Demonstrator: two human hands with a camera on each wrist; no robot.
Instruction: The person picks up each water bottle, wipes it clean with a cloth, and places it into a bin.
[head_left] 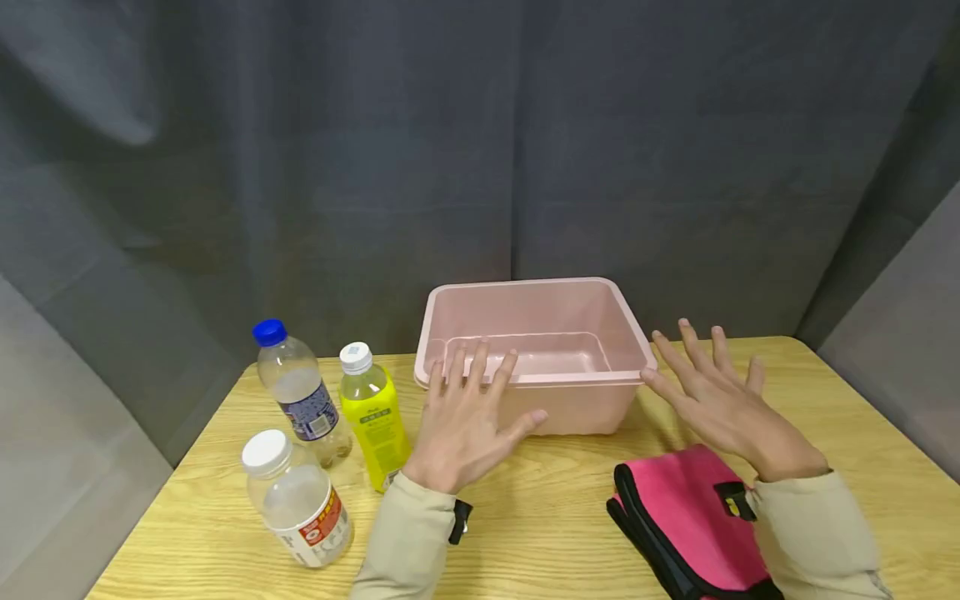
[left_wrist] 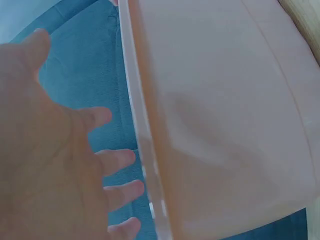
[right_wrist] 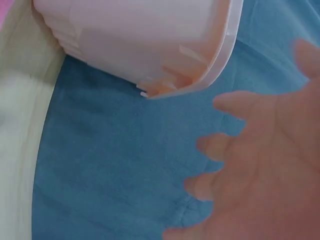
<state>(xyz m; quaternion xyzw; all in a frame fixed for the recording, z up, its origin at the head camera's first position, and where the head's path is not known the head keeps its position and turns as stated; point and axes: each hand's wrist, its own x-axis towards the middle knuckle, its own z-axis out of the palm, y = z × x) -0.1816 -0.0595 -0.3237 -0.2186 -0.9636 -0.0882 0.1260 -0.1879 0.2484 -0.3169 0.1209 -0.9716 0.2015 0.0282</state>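
While left hand point(head_left: 467, 429) and right hand point(head_left: 716, 400) are hovering wide-spread near smooth pink tub point(head_left: 577, 408), contact unclear, creased curtain point(head_left: 615, 158) is hanging behind wood-grained bench point(head_left: 540, 517).

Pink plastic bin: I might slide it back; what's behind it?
A dark curtain hangs behind the pink plastic bin. It hides part of the wooden table and anything low back there.

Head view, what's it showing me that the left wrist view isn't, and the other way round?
Only the head view: blue-capped bottle, yellow-labelled bottle, wide bottle, folded pink pouch, and the inside of the pink bin.

Only the left wrist view: the palm of the left hand.

Both: the left hand, the bin's outer wall, wooden table and curtain.
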